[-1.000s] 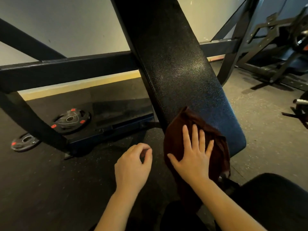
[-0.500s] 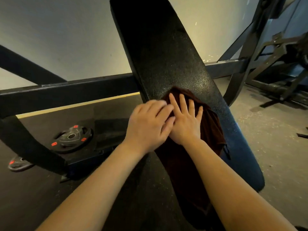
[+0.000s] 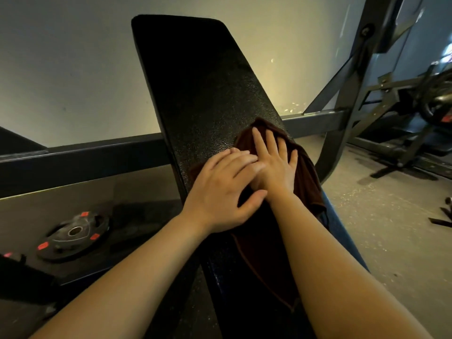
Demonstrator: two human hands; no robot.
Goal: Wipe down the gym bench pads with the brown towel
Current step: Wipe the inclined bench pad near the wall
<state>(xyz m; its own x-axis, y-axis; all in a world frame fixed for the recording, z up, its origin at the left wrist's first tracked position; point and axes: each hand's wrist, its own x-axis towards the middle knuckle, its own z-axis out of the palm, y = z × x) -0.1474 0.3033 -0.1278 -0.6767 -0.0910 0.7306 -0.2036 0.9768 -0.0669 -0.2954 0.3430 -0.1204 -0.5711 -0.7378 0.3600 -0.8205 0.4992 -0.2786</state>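
pressing flat on the brown towel [image 3: 304, 174], the right hand [image 3: 275, 167] lies with fingers spread and straight, palm down, about midway up the bench pad [image 3: 203, 94]. the left hand [image 3: 220, 196] lies beside it toward the pad's left edge, its straight fingers overlapping the back of the right hand, its thumb held apart and touching the right wrist. neither hand pinches or curls round the cloth; both bear down on it. judged purpose: stacking the hands adds weight on the towel, so that it rubs the textured vinyl rather than sliding loose.

the towel is bunched under the right palm, its upper fold just above the fingertips, its right side spilling over the pad's right edge. a long tail trails down the pad toward the person, between the two forearms. the loose tail looks likely to snag or drag if the stroke reverses.

the pad is tilted, rising away from the person toward the pale wall [image 3: 73, 69]. the stretch of pad above the towel carries no cloth. judged progress: the wipe is under way at mid-pad, the upper part is yet to be covered, and any other pads are out of view.

left of the pad, on the floor, lies a weight plate [image 3: 73, 234] with red marks. a dark frame bar [image 3: 85, 155] runs behind the pad. right of the pad stand slanted uprights [image 3: 352, 104].
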